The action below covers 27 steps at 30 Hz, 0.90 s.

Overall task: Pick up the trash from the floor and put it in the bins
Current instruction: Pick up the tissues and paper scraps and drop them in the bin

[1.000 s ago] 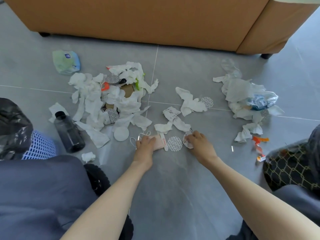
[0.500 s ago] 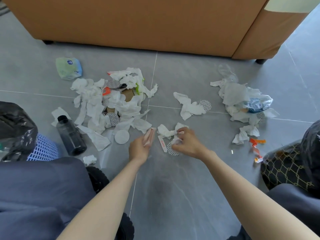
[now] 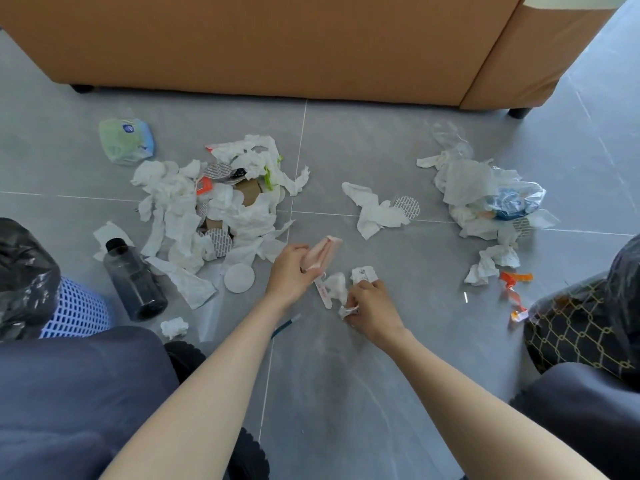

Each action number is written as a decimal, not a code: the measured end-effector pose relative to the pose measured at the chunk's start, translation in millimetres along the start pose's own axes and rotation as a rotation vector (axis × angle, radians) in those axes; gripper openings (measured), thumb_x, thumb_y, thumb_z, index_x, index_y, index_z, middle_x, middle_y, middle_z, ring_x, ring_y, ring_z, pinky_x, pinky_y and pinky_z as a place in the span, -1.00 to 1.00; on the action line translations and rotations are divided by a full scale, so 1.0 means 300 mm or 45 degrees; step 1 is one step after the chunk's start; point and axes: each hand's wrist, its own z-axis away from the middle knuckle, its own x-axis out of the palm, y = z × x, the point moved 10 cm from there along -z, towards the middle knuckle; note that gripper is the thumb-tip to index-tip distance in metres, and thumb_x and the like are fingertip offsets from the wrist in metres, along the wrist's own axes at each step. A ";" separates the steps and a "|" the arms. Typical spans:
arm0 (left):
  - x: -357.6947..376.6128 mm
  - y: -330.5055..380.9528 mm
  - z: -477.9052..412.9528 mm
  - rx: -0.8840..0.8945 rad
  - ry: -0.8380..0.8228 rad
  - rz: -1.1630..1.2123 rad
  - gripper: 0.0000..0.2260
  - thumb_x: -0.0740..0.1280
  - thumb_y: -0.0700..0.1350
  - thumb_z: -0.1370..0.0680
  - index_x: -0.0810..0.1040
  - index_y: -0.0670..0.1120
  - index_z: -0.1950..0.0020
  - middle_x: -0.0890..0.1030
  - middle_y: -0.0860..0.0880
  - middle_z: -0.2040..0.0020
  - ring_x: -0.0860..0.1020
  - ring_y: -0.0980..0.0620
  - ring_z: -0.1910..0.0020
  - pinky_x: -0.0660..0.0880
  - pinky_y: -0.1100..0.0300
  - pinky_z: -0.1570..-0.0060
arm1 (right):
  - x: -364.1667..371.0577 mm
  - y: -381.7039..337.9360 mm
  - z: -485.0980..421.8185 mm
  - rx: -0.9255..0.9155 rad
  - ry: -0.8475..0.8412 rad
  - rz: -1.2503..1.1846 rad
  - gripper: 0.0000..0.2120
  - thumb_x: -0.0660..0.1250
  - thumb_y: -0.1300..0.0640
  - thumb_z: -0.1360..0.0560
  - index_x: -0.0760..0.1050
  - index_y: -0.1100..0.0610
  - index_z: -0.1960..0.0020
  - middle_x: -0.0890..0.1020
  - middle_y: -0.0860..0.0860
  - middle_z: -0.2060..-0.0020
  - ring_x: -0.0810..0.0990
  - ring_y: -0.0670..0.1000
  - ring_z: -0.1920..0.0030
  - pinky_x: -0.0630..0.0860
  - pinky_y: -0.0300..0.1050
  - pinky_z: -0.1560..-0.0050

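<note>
The left forearm (image 3: 214, 375) and right forearm (image 3: 467, 393), both bare, reach forward from the lower edge and angle in toward each other. The left hand (image 3: 289, 271) shows its back, wrist straight. Its fingers are curled and pinch a pink folded wrapper (image 3: 323, 252) that sticks out past the fingertips. The right hand (image 3: 372, 311) is knuckles up, with its fingers curled round crumpled white paper scraps (image 3: 362, 274) that bulge out just ahead of them. The hands are near each other, not touching.
</note>
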 end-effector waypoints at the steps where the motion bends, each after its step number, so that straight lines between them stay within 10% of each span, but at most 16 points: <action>1: 0.025 0.001 -0.006 0.024 -0.073 -0.111 -0.71 0.39 -0.16 -0.48 0.55 -0.25 -0.16 0.43 -0.10 -0.34 0.42 -0.07 -0.31 0.37 0.12 -0.20 | -0.011 0.009 0.005 0.008 0.015 -0.016 -0.76 0.36 0.13 -0.43 0.48 0.17 -0.06 0.56 0.10 -0.08 0.37 0.18 -0.16 0.33 -0.09 -0.03; 6: 0.104 -0.006 -0.002 0.045 -0.276 -0.302 -0.68 0.41 -0.16 -0.46 0.54 -0.30 -0.14 0.32 -0.12 -0.45 0.34 -0.07 -0.40 0.28 0.22 -0.21 | -0.037 0.054 0.026 0.075 0.022 -0.104 -0.50 0.35 0.17 -0.42 0.32 0.13 -0.33 0.55 0.09 -0.12 0.41 0.21 -0.13 0.36 -0.05 -0.01; 11: 0.156 -0.069 0.025 -0.059 -0.400 -0.331 -0.61 0.35 0.00 -0.28 0.56 -0.29 0.09 0.58 -0.21 0.02 0.54 -0.19 -0.03 0.36 0.10 0.16 | -0.027 0.126 0.045 0.160 0.002 -0.122 -0.54 0.44 0.13 -0.35 0.48 0.12 -0.24 0.31 0.14 -0.24 0.38 0.21 -0.20 0.47 -0.06 -0.09; 15: 0.198 -0.067 0.032 0.044 -0.428 -0.458 -0.70 0.39 -0.20 -0.43 0.53 -0.23 -0.15 0.43 -0.13 -0.24 0.45 -0.12 -0.21 0.33 0.15 -0.10 | -0.024 0.158 0.066 0.187 -0.030 -0.089 -0.55 0.47 0.10 -0.34 0.49 0.11 -0.21 0.13 0.13 -0.37 0.21 0.23 -0.26 0.40 -0.06 -0.15; 27: 0.263 -0.060 0.025 0.116 -0.440 -0.954 -0.70 0.24 -0.26 -0.54 0.38 -0.19 -0.27 0.41 -0.18 -0.23 0.49 -0.23 -0.16 0.41 -0.01 -0.04 | -0.015 0.215 0.113 0.259 0.041 -0.244 -0.57 0.40 0.01 -0.39 0.48 -0.01 -0.25 0.57 0.04 -0.06 0.56 0.15 -0.07 0.45 -0.07 0.07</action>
